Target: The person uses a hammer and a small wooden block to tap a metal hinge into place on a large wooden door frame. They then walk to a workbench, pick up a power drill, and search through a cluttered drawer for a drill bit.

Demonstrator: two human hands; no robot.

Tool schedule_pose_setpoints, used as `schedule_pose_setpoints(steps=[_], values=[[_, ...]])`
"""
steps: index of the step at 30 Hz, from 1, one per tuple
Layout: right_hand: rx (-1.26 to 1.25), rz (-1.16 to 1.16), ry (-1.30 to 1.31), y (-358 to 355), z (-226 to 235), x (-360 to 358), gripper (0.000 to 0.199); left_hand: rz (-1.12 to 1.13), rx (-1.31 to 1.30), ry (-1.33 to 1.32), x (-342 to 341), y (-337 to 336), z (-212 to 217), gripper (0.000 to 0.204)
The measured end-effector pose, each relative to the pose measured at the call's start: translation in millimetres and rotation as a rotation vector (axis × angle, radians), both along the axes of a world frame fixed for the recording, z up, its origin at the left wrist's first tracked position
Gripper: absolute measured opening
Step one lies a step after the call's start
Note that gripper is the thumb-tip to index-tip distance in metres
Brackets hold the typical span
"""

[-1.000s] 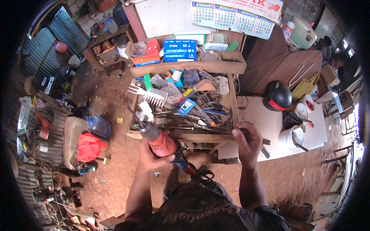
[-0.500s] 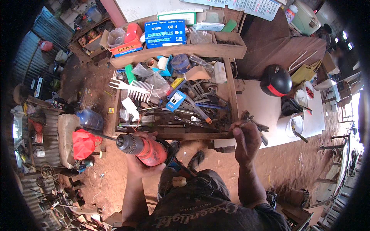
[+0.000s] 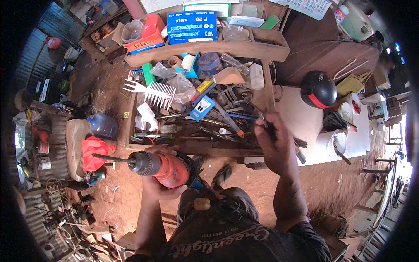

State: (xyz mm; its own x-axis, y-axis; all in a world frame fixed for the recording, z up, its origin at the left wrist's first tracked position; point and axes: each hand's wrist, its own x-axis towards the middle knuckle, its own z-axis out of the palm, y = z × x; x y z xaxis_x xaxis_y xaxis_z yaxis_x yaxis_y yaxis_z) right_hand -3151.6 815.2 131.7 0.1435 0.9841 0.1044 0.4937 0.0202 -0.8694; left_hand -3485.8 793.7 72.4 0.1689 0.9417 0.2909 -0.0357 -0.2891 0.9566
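My left hand is wrapped round the body of a red-orange power drill, held in front of the drawer. A long dark bit sticks out of its toothed chuck toward the left. My right hand is over the drawer's front right corner, its fingers pinched on a small metal piece whose kind I cannot make out. Beneath is a wooden drawer full of loose tools. In it lie a white comb, a blue card packet and a white bottle.
Behind the drawer a wooden shelf carries a blue nail box and an orange box. On the white tabletop to the right are a black helmet and a white bucket. A red bag is at left.
My right hand has moved forward from the drawer's front edge to over its right corner, still pinching the metal piece. The drill in my left hand stays nearly in place, its bit dipping slightly.
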Motion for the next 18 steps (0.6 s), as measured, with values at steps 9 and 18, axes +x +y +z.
schedule_pose_setpoints(steps=[9, 18], values=[[-0.101, 0.182, -0.54, 22.6, 6.8, -13.0, 0.031, -0.044, 0.117, -0.014, 3.3, 8.4, -0.2, 0.098], [-0.108, 0.401, -0.56, 15.5, 12.4, -20.4, 0.028, -0.05, 0.096, 0.01, 1.8, 8.9, 2.5, 0.1]])
